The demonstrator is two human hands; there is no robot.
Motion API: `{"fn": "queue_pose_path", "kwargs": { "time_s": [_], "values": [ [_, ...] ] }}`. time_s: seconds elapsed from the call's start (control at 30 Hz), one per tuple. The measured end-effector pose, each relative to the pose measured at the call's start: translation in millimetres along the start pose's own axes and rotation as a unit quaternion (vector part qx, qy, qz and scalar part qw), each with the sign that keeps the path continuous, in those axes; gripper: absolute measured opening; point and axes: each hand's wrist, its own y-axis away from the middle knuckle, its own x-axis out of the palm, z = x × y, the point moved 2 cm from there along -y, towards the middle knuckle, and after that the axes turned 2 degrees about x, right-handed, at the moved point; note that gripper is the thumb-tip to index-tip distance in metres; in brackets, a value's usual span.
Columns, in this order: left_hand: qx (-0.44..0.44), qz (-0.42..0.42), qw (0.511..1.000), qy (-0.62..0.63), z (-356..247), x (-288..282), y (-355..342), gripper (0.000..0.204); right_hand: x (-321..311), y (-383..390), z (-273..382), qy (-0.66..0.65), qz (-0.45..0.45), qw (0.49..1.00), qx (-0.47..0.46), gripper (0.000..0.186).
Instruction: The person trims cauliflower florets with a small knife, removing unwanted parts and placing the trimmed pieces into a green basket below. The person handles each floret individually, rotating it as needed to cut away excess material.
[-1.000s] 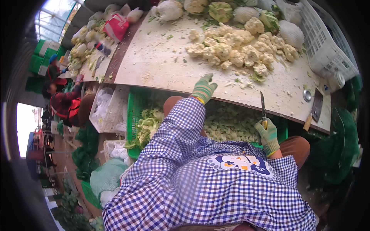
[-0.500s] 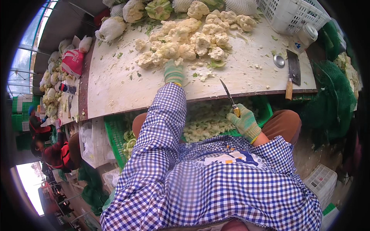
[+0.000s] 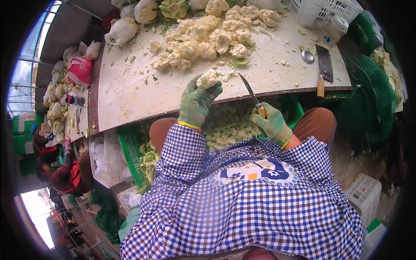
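Note:
In a striped green glove, my left hand [image 3: 196, 102] holds a cauliflower floret [image 3: 208, 79] in its fingers, over the table's near edge. My right hand [image 3: 272, 123], gloved alike, grips a knife [image 3: 250, 92] by its yellowish handle, the blade slanting up and left toward the table. A pile of cauliflower pieces [image 3: 203, 41] lies on the pale tabletop [image 3: 125, 95] beyond both hands. Below the table edge, between my knees, a green crate [image 3: 130, 149] holds many cut cauliflower bits [image 3: 232, 135].
A cleaver [image 3: 324, 69] and a round metal lid [image 3: 307, 56] lie at the table's right, near a clear jar [image 3: 334, 30] and a white crate [image 3: 320, 13]. Netted cauliflowers [image 3: 122, 32] line the far edge. Two people [image 3: 65, 177] sit at the left by another heaped table.
My left hand has drawn back from the pile toward me and turned up, now with a floret in it. My right hand with the knife has barely shifted.

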Motion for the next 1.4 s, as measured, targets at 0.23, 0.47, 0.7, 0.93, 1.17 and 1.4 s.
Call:
{"fn": "queue_pose_path", "kwargs": {
  "time_s": [0.23, 0.47, 0.7, 0.93, 1.17, 1.4],
  "values": [
    [0.056, -0.040, 0.990, -0.122, 8, 38, 61, 0.044, 22, 42, 31, 0.121, 0.004, 0.985, -0.121, 0.031],
    [0.092, -0.046, 0.974, -0.203, 12, 55, 90, 0.039, 27, 66, 37, 0.155, 0.020, 0.984, -0.081, 0.031],
    [0.004, -0.068, 0.990, -0.127, 19, 64, 110, 0.040, 38, 70, 23, 0.173, 0.045, 0.984, -0.023, 0.037],
    [-0.005, -0.066, 0.992, -0.103, 31, 56, 110, 0.039, 44, 63, 5, 0.175, 0.036, 0.984, -0.011, 0.040],
    [-0.065, 0.006, 0.998, 0.007, 37, 54, 105, 0.038, 43, 57, -6, 0.025, 0.096, 0.994, -0.049, 0.030],
    [-0.165, -0.041, 0.978, 0.119, 41, 31, 95, 0.030, 32, 55, -15, -0.322, 0.132, 0.929, 0.123, 0.018]
  ]
}}
